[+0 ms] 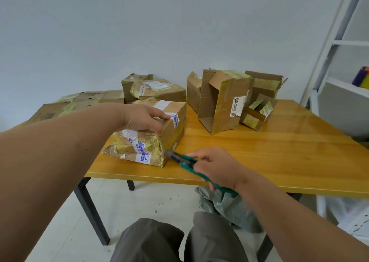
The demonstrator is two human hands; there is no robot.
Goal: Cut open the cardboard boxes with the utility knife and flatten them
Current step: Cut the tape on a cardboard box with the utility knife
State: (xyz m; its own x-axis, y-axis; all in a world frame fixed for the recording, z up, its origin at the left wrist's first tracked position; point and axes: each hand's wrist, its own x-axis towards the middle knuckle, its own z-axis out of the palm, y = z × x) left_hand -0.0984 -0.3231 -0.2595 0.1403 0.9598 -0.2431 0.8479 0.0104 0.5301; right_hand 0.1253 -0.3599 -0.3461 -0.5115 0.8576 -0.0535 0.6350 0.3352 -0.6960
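Box in work: one taped box [157,122] lies on the near left part of the surface [279,158], close to its front edge; yellow tape and white labels with blue print cover it, and its near end is crumpled.
Left hand: the left hand [143,120] rests on top of this box, thumb on the top face, fingers bent over the near edge; this grip holds the box down.
Knife: one green knife [184,162], its dark tip just beside the lower right corner of the box; whether the tip touches the cardboard I cannot tell, the picture is blurred there.
Right hand: the right hand [215,168] has its grip closed round the knife handle, index finger stretched along the top; the end of the handle shows below the wrist.
Boxes behind: two more closed boxes [157,90] stand behind the first one, against the wall.
Flat cardboard: a pile of flattened pieces [75,104] at the far left; the number I cannot count.
Opened boxes: about four opened boxes [225,102] stand close together at the far right of the surface, flaps up; the tallest is in front, a small one [257,114] is at its right.
Under the surface: one grey-green bag [229,208] on the floor, next to the person's two knees [179,239].
Right edge: a white shelf [345,86] with some coloured object [361,79] on it.
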